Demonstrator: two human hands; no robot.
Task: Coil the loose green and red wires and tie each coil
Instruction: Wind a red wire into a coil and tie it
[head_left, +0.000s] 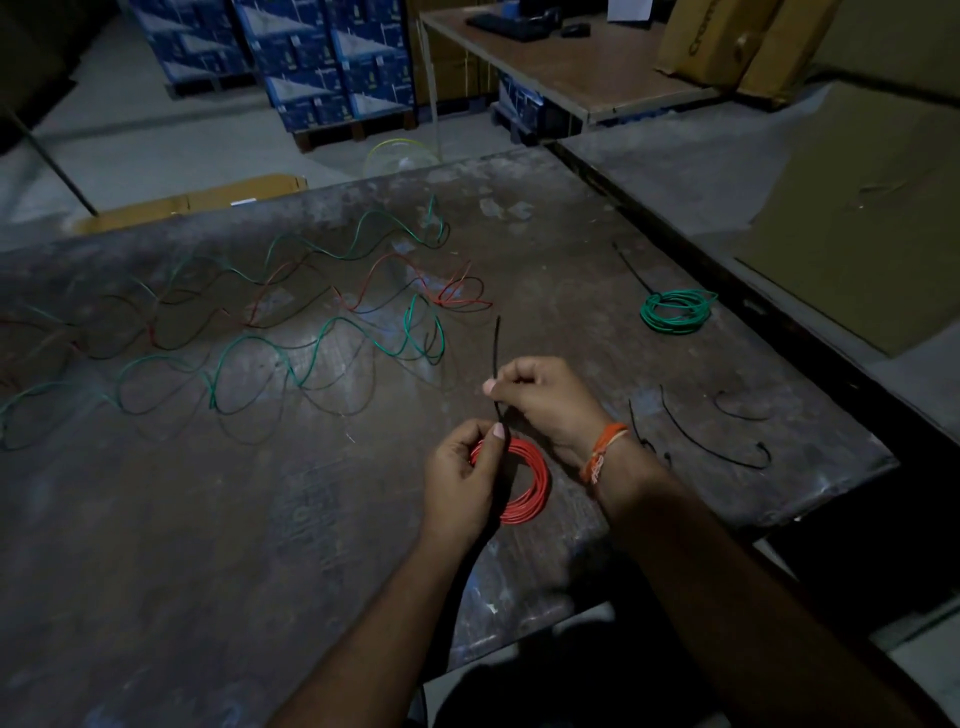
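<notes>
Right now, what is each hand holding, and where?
Left hand grips the red coil at its left rim; right hand pinches the black tie mid-length.

Left hand (462, 470) covers the left part of the red coil (530, 483); whether the black tie (497, 358) loops around the coil there can't be told. Right hand (540, 402) hides the tie's middle stretch. Loose green wires (249, 358) and loose red wires (363, 291) run off the left edge, far ends dark. Tie on the green coil (675, 310) too small to confirm. Both forearms cut at the bottom edge. Tabletop (208, 519) cut left and bottom.
</notes>
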